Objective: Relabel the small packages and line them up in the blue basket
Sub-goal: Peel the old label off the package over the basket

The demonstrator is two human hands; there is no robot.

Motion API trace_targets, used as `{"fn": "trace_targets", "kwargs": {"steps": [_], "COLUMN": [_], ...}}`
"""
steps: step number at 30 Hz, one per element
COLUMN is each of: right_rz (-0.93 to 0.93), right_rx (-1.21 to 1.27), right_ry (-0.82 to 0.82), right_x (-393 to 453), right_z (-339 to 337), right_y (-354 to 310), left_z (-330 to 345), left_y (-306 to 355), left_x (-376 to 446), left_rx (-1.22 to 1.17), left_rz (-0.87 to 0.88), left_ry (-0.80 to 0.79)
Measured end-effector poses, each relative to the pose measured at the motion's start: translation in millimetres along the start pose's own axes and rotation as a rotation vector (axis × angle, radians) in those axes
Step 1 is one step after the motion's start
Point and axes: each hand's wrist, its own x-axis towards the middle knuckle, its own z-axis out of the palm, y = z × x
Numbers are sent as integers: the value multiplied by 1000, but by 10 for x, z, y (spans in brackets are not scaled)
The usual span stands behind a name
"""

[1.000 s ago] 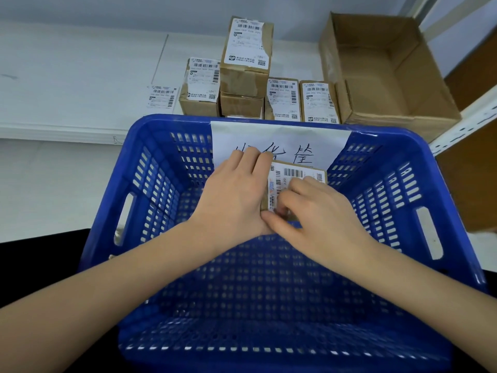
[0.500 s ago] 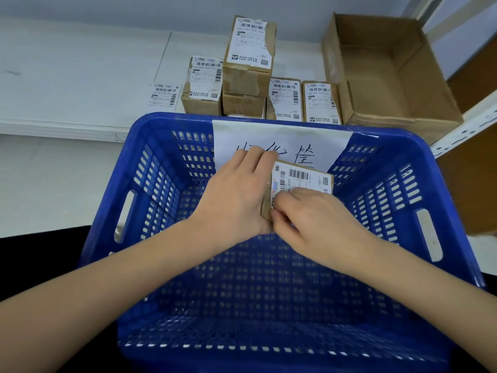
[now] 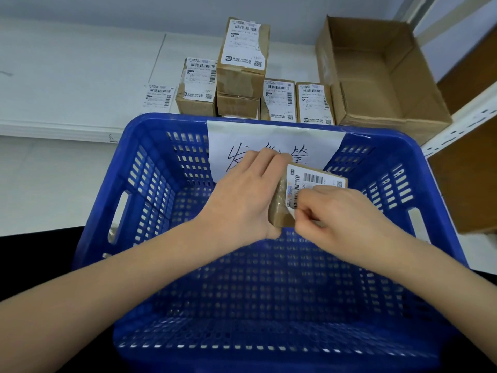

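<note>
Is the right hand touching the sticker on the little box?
Touching. The head view shows the right hand pinching the lower corner of the label on the small package, lifting it away from the cardboard.

Bright even light, soft shadows, wide-angle edge distortion.

Two bare forearms, no sleeves, left hand (image 3: 242,200) and right hand (image 3: 341,214) without gloves, rings or watch.
</note>
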Motion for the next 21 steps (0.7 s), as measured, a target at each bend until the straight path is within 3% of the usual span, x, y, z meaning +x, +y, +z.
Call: {"fn": "trace_targets", "kwargs": {"steps": [7, 14, 21], "right_rz": [99, 49, -55], "right_rx": [224, 50, 121], "right_ry": [-97, -4, -13], "right_x": [-131, -65, -85], "right_z": [-45, 125, 202], "right_y": [72, -21, -5], "left_z": [22, 47, 56], "left_y": [4, 96, 46], "left_x": [-49, -74, -131], "left_rx": [54, 72, 54], "left_rz": [-7, 14, 32], "left_ry": [-21, 0, -30]}}
